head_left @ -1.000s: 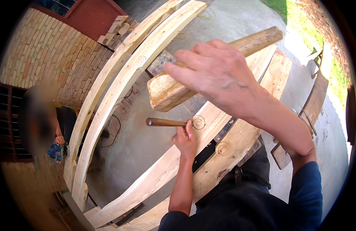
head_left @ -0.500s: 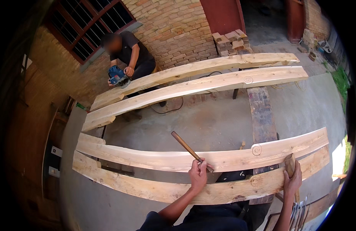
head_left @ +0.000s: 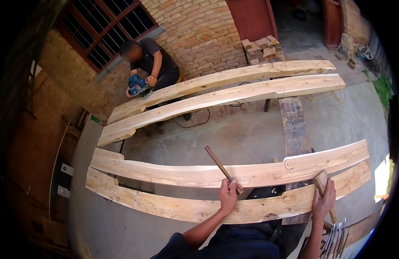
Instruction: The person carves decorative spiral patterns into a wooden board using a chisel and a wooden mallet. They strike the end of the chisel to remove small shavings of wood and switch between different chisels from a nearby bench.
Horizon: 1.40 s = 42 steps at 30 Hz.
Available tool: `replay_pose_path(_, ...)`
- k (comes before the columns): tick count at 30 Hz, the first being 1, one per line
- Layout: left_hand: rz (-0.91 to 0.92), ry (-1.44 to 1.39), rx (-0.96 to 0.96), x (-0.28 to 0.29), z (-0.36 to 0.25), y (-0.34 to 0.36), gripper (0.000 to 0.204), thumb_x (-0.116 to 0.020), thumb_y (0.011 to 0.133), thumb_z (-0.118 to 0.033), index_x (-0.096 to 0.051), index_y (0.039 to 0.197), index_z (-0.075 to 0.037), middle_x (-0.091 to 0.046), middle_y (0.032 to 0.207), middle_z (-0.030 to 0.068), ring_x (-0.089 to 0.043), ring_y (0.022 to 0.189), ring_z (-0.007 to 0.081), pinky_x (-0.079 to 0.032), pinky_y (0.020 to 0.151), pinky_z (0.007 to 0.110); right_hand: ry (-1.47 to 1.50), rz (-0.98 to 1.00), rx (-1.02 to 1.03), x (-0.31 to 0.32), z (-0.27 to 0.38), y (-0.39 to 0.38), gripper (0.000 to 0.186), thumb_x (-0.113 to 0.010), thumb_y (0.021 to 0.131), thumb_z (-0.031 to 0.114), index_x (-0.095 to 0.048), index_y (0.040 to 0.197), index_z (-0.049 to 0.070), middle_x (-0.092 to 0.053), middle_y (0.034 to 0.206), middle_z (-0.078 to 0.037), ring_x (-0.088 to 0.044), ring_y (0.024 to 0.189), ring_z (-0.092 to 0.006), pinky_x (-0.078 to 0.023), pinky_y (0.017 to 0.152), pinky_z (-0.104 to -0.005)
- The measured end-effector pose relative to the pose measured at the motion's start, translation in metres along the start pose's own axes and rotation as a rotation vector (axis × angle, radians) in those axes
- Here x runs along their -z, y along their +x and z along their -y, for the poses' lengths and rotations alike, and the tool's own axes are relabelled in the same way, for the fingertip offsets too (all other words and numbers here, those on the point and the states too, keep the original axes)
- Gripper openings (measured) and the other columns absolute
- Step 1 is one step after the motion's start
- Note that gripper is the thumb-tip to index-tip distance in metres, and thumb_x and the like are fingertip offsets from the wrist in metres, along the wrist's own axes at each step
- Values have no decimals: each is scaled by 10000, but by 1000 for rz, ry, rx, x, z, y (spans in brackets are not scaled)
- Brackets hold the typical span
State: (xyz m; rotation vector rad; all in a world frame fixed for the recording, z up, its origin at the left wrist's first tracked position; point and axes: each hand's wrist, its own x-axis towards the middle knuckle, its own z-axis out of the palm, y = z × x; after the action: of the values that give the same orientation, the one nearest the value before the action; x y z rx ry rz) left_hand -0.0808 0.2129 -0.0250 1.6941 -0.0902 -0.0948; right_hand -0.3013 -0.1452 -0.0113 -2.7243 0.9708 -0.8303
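My left hand point(head_left: 228, 195) grips a wood-handled chisel point(head_left: 218, 162), its handle slanting up and left, its tip down between two long curved pale beams. The nearer beam point(head_left: 165, 207) runs across in front of me; the second beam point(head_left: 186, 173) lies just behind it and carries a carved spiral point(head_left: 289, 163). My right hand point(head_left: 324, 200) holds a wooden mallet point(head_left: 322, 185) against the nearer beam's right part, near another carved spiral point(head_left: 288, 197).
Two more curved beams point(head_left: 234, 93) rest farther back. Another person point(head_left: 151, 64) works a blue power tool point(head_left: 139, 85) on the far beam by a brick wall. A dark plank point(head_left: 293, 125) lies between the pairs. Bricks point(head_left: 262, 47) are stacked behind; metal tools point(head_left: 335, 241) lie at lower right.
The view has steadied from a tilted look onto the beams. My right hand with the mallet came down from in front of the camera to the nearer beam; my left hand stays on the chisel.
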Motion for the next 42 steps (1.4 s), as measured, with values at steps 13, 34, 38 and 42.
replay_pose_path(13,-6,-15,37,-1,-6,-3,168,-560,1144,-157,-590,1091,0,-748,810,78,-697,667,124,-545,628,276,-13,-6,-14,-8,-5,-6,764,-776,913,132,-491,1615,41,-584,1532,-262,-562,1388,-462,-448,1154,-530)
replay_pose_path(34,8,-49,76,-2,-9,-2,188,-579,1144,-179,-602,1113,5,-745,818,82,-708,691,126,-556,645,280,15,-3,-18,-7,-5,-5,765,-764,918,106,-480,1625,41,-569,1553,-267,-552,1396,-470,-439,1165,-527)
replay_pose_path(38,-2,-42,76,-3,-15,-2,184,-581,1139,-174,-608,1099,3,-744,814,78,-704,688,120,-550,643,274,11,-1,-24,-7,-5,-4,766,-764,920,108,-479,1628,46,-567,1552,-271,-553,1392,-473,-440,1164,-527)
replay_pose_path(42,-8,-9,74,-2,-15,-3,177,-586,1132,-170,-614,1084,-2,-744,804,68,-699,683,108,-526,624,259,6,10,-38,-3,-1,-3,767,-764,923,118,-479,1632,52,-568,1550,-272,-555,1388,-475,-442,1161,-528)
